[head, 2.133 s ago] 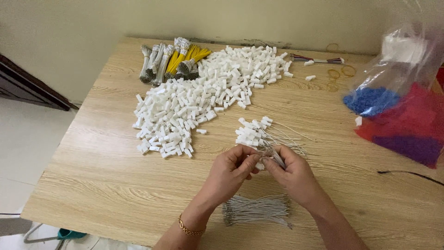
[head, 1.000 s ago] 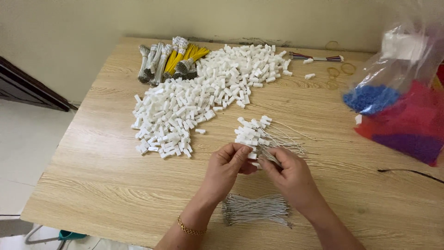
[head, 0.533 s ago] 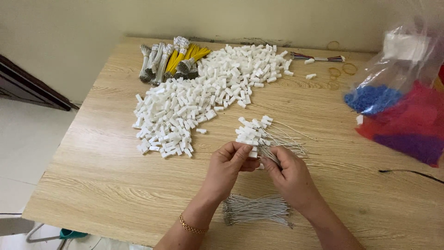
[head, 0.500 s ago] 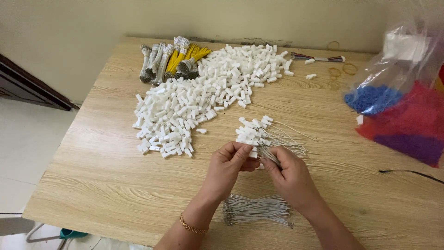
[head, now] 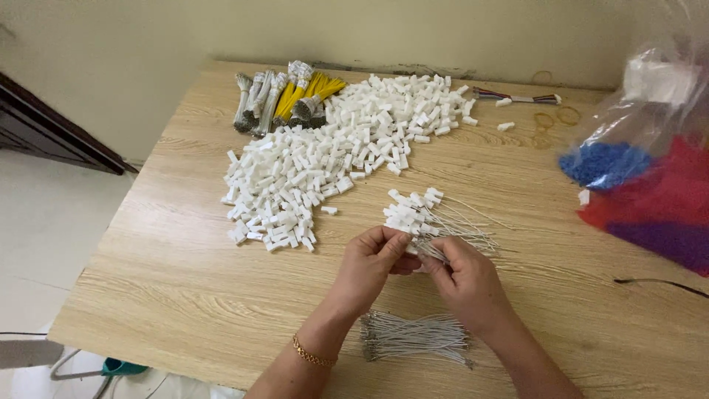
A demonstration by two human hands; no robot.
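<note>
A light wooden table fills most of the view, set against a pale wall. The largest thing on it is a broad heap of small white plastic connector housings, spread from the centre toward 11 o'clock. At 3 o'clock a clear plastic bag is seen, with blue, red and purple pieces inside. At 12 o'clock, touching the far end of the heap, bundles of grey and yellow wires are laid side by side. Toward 1 o'clock a thin multicoloured cable and a few rubber bands are found, well apart from the hands.

Just below centre, the two hands are brought close together. The left hand is curled, its thumb and forefinger pinched on a small white housing, which is mostly hidden by the fingertips. The right hand is likewise closed in a pinch, and a thin white wire is gripped between its fingertips, held at the left hand's fingertips. A gold bracelet is worn on the left wrist.

Just beyond the hands, at about 12 o'clock from them, a small cluster of wires already fitted with white housings is laid on the table. Near the front edge, at 6 o'clock from the hands and between the forearms, a loose bundle of bare white wires is laid flat.
</note>
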